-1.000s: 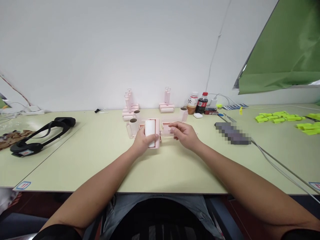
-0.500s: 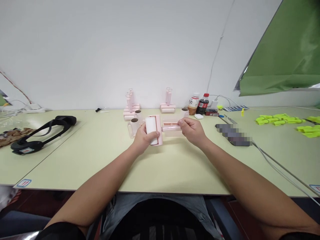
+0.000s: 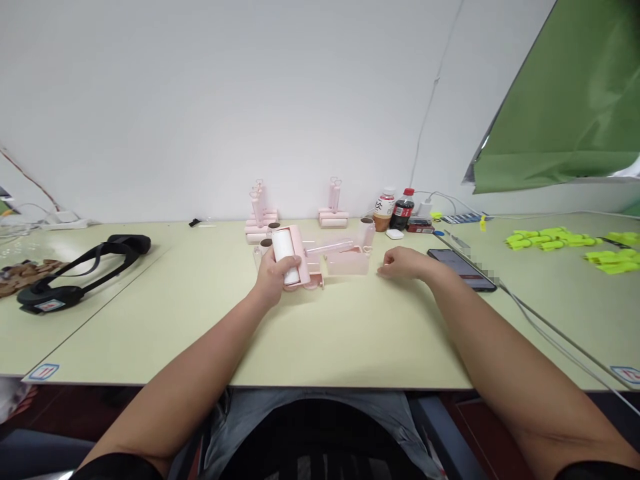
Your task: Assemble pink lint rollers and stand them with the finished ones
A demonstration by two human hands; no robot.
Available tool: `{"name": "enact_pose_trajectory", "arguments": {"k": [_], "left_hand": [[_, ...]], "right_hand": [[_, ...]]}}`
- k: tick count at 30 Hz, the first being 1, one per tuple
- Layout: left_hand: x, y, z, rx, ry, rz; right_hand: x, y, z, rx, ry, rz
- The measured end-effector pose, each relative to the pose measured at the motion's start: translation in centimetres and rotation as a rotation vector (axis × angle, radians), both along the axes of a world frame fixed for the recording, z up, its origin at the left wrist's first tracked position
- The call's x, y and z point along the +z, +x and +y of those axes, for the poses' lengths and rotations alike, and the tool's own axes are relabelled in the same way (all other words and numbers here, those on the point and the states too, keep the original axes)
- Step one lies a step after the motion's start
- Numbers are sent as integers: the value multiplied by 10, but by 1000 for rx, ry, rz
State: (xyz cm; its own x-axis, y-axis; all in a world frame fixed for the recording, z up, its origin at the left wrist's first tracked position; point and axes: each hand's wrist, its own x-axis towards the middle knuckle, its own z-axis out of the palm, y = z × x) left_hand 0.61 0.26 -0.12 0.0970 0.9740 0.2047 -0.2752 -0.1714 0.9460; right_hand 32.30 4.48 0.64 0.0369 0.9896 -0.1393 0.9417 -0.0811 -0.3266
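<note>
My left hand (image 3: 273, 277) is wrapped round a pink lint roller (image 3: 301, 257) with a white paper roll; its clear pinkish handle points right. To the right of that handle, my right hand (image 3: 403, 263) hovers over the table with fingers curled together; whether anything is between them is hidden. Clear pink plastic covers (image 3: 347, 262) lie between the hands. Beyond them, more pink rollers stand with handles upright, at the back left (image 3: 257, 230) and back centre (image 3: 333, 218). Cardboard-cored rolls stand beside my left hand and at the right (image 3: 367, 230).
Two drink bottles, one amber (image 3: 385, 210) and one dark (image 3: 403, 211), stand by the wall. A phone (image 3: 463, 269) and cables lie right. Black headgear (image 3: 85, 273) is at the left, yellow-green bundles (image 3: 550, 238) at the far right.
My right hand has let go of the roller's handle and moved right. My left hand has moved slightly left with the roller, which is now tilted.
</note>
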Motion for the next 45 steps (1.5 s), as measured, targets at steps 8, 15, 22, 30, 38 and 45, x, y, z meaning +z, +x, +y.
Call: {"name": "enact_pose_trajectory", "arguments": {"k": [8, 15, 22, 30, 38, 45], "left_hand": [[-4, 1, 0, -10, -15, 24], [-3, 3, -2, -41, 1, -8], [-4, 3, -4, -124, -37, -21], [-7, 3, -1, -89, -10, 23], [-7, 3, 0, -9, -3, 49], [-4, 4, -4, -152, -14, -5]], "right_hand": [[8, -20, -16, 255, 38, 775], [11, -64, -34, 286, 157, 1383], [1, -79, -37, 325, 259, 1404], [2, -84, -44, 330, 253, 1378], [2, -86, -47, 393, 169, 1490], [12, -84, -56, 420, -124, 1546]]}}
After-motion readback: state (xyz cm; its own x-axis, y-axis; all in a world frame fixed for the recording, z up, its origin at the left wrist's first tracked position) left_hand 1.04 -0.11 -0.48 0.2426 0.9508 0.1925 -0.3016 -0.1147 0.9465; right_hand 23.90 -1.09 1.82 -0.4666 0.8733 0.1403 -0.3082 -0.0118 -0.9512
